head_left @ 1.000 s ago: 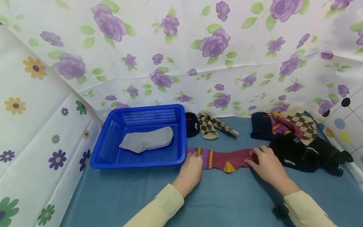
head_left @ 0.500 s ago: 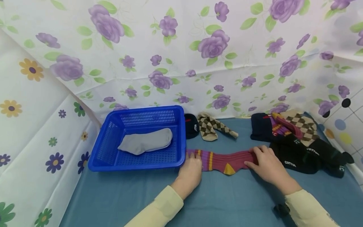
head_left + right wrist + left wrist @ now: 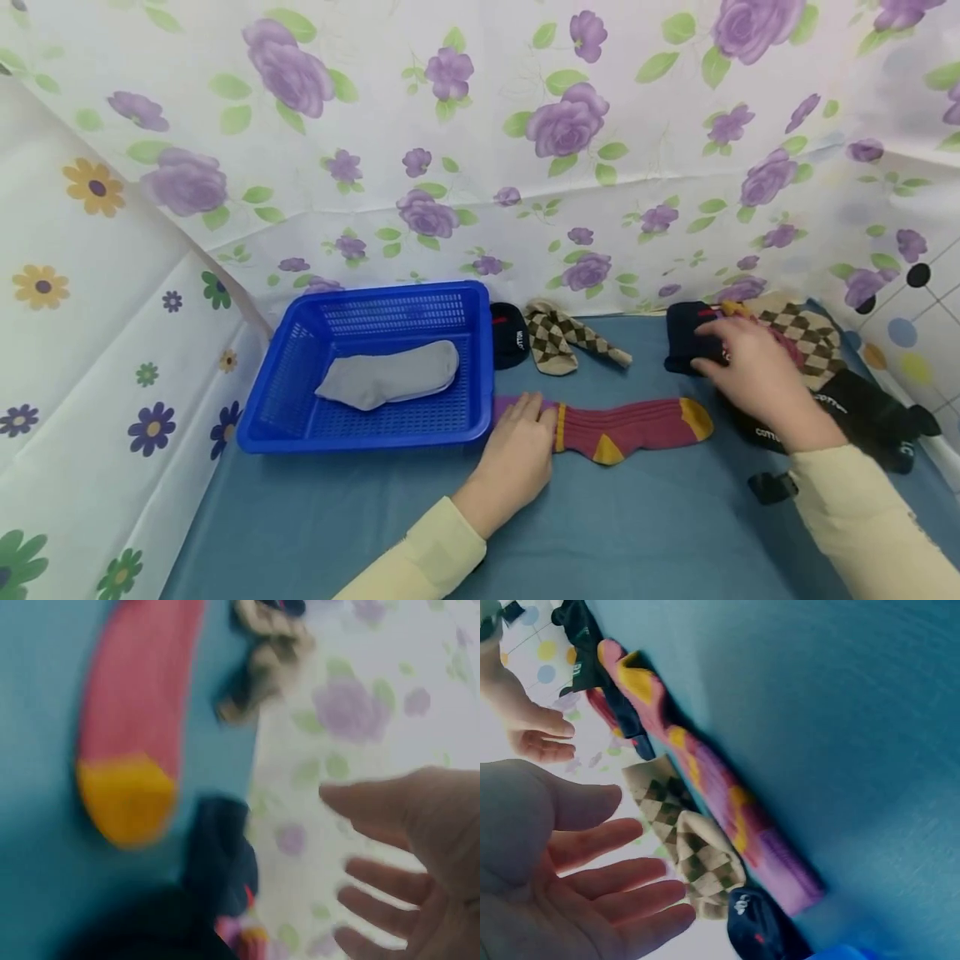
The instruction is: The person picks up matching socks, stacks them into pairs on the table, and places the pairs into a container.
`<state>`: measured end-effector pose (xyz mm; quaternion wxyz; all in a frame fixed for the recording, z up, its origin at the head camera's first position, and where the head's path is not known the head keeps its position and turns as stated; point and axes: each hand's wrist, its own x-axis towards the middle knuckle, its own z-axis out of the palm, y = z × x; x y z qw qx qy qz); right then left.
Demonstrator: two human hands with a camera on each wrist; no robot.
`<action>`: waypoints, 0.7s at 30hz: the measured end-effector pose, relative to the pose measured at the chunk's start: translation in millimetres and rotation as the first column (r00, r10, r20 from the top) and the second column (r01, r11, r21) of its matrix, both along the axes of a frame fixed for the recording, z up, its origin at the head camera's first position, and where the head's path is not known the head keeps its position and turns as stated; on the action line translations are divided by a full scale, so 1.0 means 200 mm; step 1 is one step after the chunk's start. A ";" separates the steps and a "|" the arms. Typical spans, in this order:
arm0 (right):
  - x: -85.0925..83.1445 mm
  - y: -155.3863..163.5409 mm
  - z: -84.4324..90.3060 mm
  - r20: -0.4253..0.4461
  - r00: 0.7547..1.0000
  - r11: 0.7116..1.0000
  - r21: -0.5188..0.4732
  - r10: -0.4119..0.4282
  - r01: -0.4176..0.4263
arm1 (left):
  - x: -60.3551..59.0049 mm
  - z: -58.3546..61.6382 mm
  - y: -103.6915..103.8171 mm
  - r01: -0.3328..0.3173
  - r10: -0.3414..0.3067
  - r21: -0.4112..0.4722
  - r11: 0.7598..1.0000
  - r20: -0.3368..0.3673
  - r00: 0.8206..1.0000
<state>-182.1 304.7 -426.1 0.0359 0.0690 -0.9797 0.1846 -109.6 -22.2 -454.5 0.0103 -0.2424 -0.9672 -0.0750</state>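
Both hands are loose-fingered and hold nothing. Left hand [image 3: 525, 442] lies flat on the striped cuff end of the red sock [image 3: 630, 425], which is stretched out on the blue cloth [image 3: 315, 517] just right of the blue basket [image 3: 480, 392]. In the left wrist view its fingers [image 3: 622, 877] are spread and straight. Right hand [image 3: 742, 367] hovers over the pile of socks [image 3: 825, 375] at the right, fingers relaxed and extended above a dark navy sock [image 3: 686, 342] and a checked one; the pictures do not show clearly whether it touches them.

To do this step well, I judge the left palm should press evenly so the red sock lies flat and straight, while the right hand picks out the matching sock from the pile by colour, lifting only that one. A grey sock [image 3: 390, 375] lies inside the basket; a checked sock [image 3: 558, 337] and a small dark one [image 3: 512, 333] rest behind the red sock.
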 end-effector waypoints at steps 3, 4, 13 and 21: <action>-0.08 0.10 0.03 -0.030 0.994 0.993 0.057 -0.103 0.105 | 0.00 0.02 0.01 0.019 -0.017 0.028 0.999 -0.073 0.997; -0.11 0.13 0.03 -0.020 0.991 0.988 0.078 -0.132 0.133 | 0.00 0.03 0.01 0.022 -0.019 0.032 0.999 -0.094 0.995; -0.24 0.28 -0.12 0.215 0.932 0.948 0.197 -0.292 0.251 | 0.03 0.02 0.00 0.000 0.002 0.014 1.000 -0.123 0.992; -0.29 0.28 -0.17 0.326 0.889 0.933 0.272 -0.321 0.237 | 0.02 0.02 0.00 -0.005 0.004 -0.013 1.000 -0.086 0.996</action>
